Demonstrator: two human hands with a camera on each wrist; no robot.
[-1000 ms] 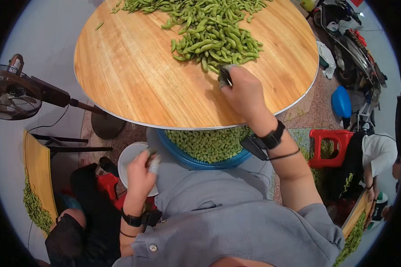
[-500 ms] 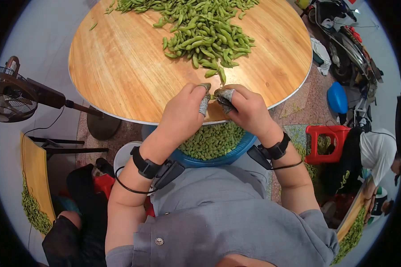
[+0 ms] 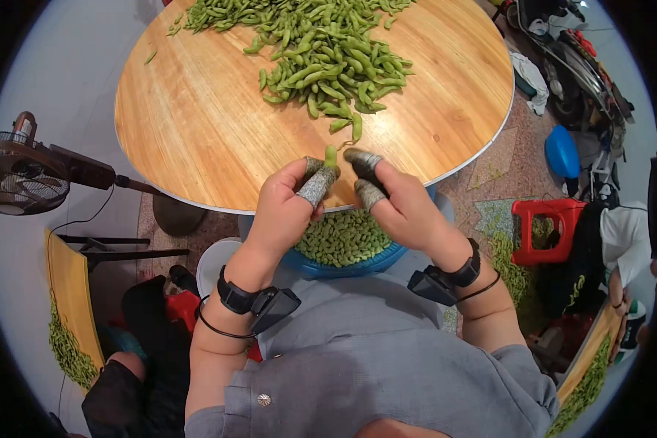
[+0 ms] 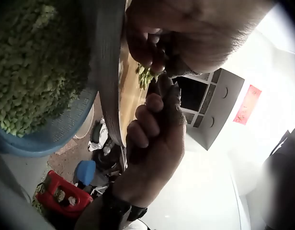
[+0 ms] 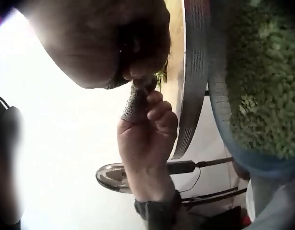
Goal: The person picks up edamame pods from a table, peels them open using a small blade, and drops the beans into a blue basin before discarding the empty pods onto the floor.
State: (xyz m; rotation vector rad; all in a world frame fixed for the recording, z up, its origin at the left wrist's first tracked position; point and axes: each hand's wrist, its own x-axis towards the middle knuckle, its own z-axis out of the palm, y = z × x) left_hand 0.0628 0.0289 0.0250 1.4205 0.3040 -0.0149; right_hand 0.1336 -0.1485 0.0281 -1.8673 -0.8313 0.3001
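My left hand (image 3: pixel 279 210) pinches a green soybean pod (image 3: pixel 331 155) between thumb and forefinger, its tip sticking up past the grey finger wraps (image 3: pixel 314 188). Close by on the right is my right hand (image 3: pixel 409 208), its wrapped thumb and forefinger parted and pointing at the pod. In the left wrist view the other fingers (image 4: pixel 144 122) of that hand are curled loosely. Both hands are over the near edge of the round wooden table (image 3: pixel 197 131). A heap of pods (image 3: pixel 328 58) lies beyond them. Shelled beans (image 3: pixel 343 237) fill a blue basin (image 3: pixel 306 264) below the table edge.
A standing fan (image 3: pixel 22 171) is at the left, and a white bucket (image 3: pixel 215 263) stands beside my lap. To the right are a red stool (image 3: pixel 544 232), a blue plastic thing (image 3: pixel 561 152) and a parked motorbike (image 3: pixel 577 73). Other people sit at side tables with pods.
My left hand came up from beside the white bucket to meet the right at the table edge. My right hand drew back from the heap; the two hands have since parted slightly.
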